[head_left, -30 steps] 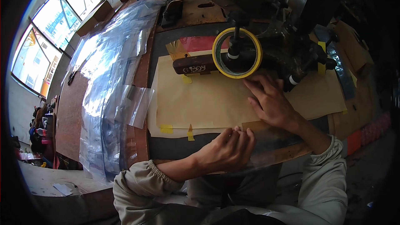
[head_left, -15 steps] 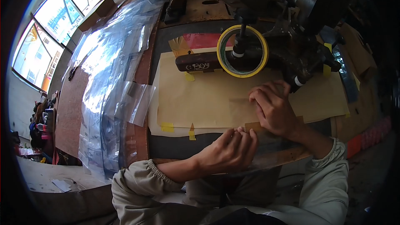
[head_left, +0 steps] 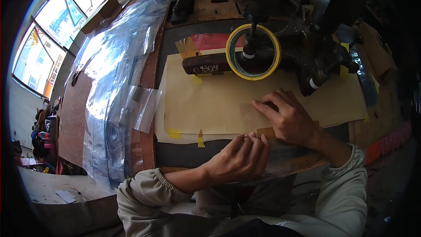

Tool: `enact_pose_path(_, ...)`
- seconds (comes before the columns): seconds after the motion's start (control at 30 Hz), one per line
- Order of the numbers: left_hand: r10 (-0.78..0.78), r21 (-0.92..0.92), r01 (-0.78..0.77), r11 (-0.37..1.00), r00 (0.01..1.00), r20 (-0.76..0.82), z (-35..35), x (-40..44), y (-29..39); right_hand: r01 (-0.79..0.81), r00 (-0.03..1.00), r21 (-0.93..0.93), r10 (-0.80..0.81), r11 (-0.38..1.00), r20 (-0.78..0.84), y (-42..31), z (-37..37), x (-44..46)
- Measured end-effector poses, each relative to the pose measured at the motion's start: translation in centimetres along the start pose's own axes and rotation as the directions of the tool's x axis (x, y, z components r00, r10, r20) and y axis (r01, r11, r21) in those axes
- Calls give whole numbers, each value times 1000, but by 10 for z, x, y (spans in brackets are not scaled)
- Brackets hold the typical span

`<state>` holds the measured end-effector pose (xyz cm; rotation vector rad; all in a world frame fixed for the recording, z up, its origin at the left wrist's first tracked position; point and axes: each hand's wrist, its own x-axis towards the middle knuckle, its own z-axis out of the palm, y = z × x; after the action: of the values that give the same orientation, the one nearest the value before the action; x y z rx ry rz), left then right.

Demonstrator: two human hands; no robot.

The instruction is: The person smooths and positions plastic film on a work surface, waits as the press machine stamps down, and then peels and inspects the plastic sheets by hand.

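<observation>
My left hand (head_left: 239,160) is closed near the front edge of the tan paper sheet (head_left: 206,105), its fingertips pinched together; what they hold is too small to make out. My right hand (head_left: 289,118) rests over the paper, thumb and forefinger closed, the grip's content unclear. Brown tape (head_left: 265,132) lies between the hands at the paper's edge. Behind them, a yellow tape roll (head_left: 275,63) hangs round a knob on the dark machine arm (head_left: 204,64). Small yellow tape pieces (head_left: 174,133) stick to the paper's edge.
Clear plastic bags (head_left: 109,83) lie in a long overlapping row at the left. A dark metal post (head_left: 326,0) rises at the back right. Red sheet (head_left: 212,41) shows behind the machine arm. A cardboard box (head_left: 372,52) stands at the far right.
My right hand has drawn back from below the tape roll toward the paper's front edge, and its fingers have changed pose. My left hand has barely moved. The view has shifted slightly.
</observation>
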<state>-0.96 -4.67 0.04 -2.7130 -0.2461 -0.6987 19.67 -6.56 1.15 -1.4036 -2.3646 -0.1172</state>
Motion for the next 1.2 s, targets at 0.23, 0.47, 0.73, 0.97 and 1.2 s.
enact_pose_path(0.23,-76,-62,81,995,995,71,-3,2,3,17,998,5,-18,1000,65,-3,-4,-1)
enact_pose_path(0.47,-207,-143,235,961,960,187,-8,10,-2,9,1000,-48,-8,999,19,-7,-3,-3)
enact_pose_path(0.73,-267,-158,331,930,907,325,-6,7,-3,-60,997,-205,48,977,-67,-21,-12,-16)
enact_pose_path(0.97,-267,-125,331,935,893,362,-8,8,-3,-204,979,-310,192,929,-70,-32,-12,-22)
enact_pose_path(1.2,-282,-121,344,931,890,358,-7,9,-1,-205,975,-124,213,971,59,-33,-22,-28)
